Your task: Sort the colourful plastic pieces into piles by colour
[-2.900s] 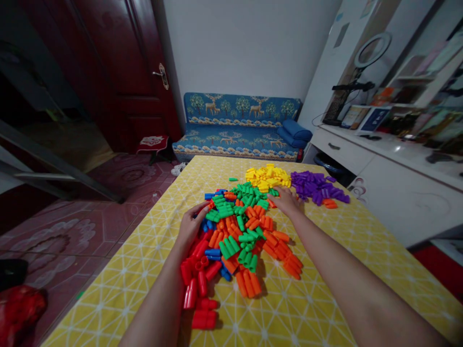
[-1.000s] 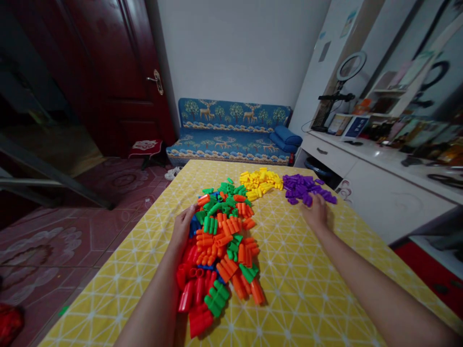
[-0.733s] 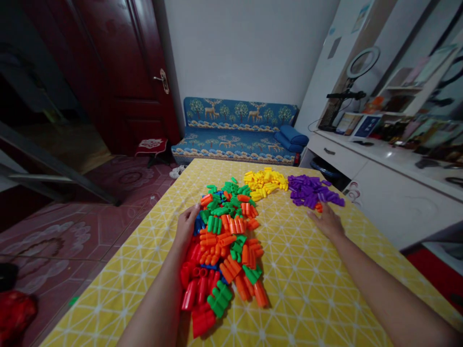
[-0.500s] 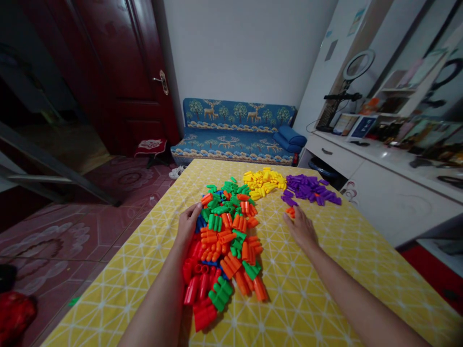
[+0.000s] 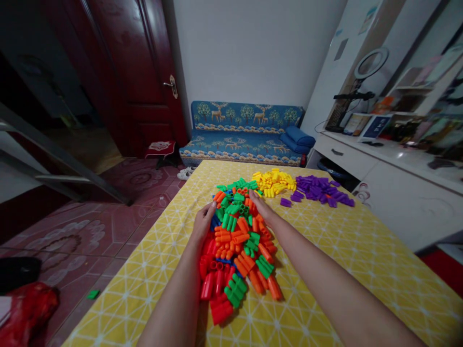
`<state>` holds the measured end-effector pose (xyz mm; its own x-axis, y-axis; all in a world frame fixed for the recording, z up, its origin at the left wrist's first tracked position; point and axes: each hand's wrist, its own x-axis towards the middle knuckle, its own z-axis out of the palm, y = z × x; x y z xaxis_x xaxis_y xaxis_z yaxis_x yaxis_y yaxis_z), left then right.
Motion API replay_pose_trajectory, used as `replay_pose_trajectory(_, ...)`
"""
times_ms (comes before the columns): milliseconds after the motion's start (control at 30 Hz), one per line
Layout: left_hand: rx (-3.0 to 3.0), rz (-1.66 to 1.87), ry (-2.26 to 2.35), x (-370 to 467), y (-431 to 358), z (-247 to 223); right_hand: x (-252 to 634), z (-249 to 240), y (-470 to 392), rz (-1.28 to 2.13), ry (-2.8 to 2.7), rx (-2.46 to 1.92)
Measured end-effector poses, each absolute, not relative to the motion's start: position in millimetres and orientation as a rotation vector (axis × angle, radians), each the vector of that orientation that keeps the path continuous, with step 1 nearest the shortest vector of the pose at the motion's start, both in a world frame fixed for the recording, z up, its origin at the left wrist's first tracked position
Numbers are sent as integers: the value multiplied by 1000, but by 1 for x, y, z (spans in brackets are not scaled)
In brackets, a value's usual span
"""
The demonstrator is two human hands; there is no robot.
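Leftward from the purple blocks (image 5: pixel 317 189), the right hand (image 5: pixel 262 208) has been brought to the mixed pile (image 5: pixel 240 237); in the head view, the pile is flanked on the yellow tablecloth (image 5: pixel 340 229) by it and the left hand (image 5: pixel 203 221). Whether a block is gripped by either cannot be told.

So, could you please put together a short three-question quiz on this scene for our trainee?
1. Multiple choice: which blocks lie farthest to the right on the table? (a) yellow (b) purple (c) red
2. True or false: the left hand and the right hand are on opposite sides of the mixed-colour pile.
3. Fill in the blank: the cover of the blue sofa is patterned with trees and ____.

Key: 1. b, the purple blocks; 2. true; 3. deer.
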<state>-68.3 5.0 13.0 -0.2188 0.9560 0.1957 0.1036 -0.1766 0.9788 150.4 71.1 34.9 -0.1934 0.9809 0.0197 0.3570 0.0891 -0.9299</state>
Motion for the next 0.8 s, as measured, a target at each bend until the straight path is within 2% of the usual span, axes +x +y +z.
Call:
replay_pose_trajectory(100, 1301, 1477, 1342, -68, 5, 15, 165, 44, 38, 1259, -1753, -1130)
replay_pose_trajectory(167, 1307, 1478, 1347, -68, 5, 16, 185, 45, 2, 1226, -1859, -1031)
replay_pose_trajectory(367, 1297, 1523, 1437, -65, 7, 12, 246, 8, -103, 478, -2222, -1218)
replay_pose_trajectory(533, 1271, 1564, 1448, -65, 8, 12, 218, -16, -105, 278, -2099, -1369)
replay_pose_trajectory(633, 1321, 1496, 1394, -66, 6, 14, 189, -5, -80, 375, -1927, -1297)
replay_pose_trajectory(800, 1378, 1574, 1344, -63, 1, 18, 178, 10, -58, 902, -1588, -1018)
